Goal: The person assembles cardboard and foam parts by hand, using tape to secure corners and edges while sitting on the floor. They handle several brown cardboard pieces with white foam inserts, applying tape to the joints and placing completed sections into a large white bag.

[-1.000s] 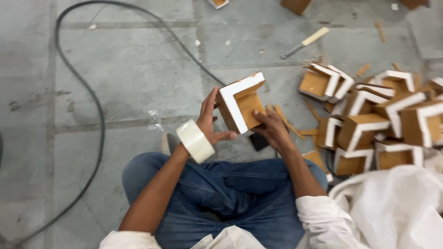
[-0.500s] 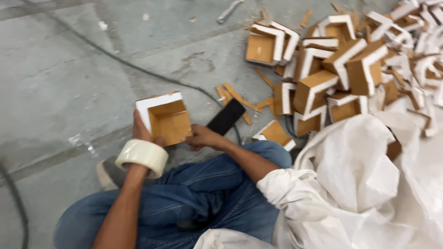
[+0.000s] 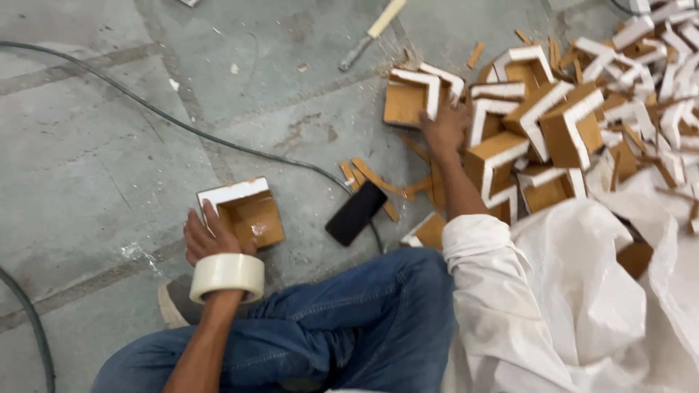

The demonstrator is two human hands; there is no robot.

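Hands: two, both of the seated person; left hand (image 3: 207,234) lies on a box, right hand (image 3: 444,129) reaches into the pile.
Left hand state: fingers are spread over the edge of the single box (image 3: 242,211), pressing it to the floor; I cannot tell if it really grips.
Right hand state: fingers are among the boxes of the pile (image 3: 553,124), touching them; a closed grasp is not visible.
Single box: one, small, open on top, brown sides, white edges, standing on the grey floor (image 3: 95,160) just beside the person's knee.
Pile boxes: more than ten, same brown and white kind, tumbled together at right.
Tape roll: one, whitish, worn around the left wrist (image 3: 227,276).
Black flat object: one (image 3: 355,212), between box and pile.
Cables: two, one (image 3: 167,120) thin, other (image 3: 33,327) thick.
White sack: one (image 3: 582,306), over the lap.
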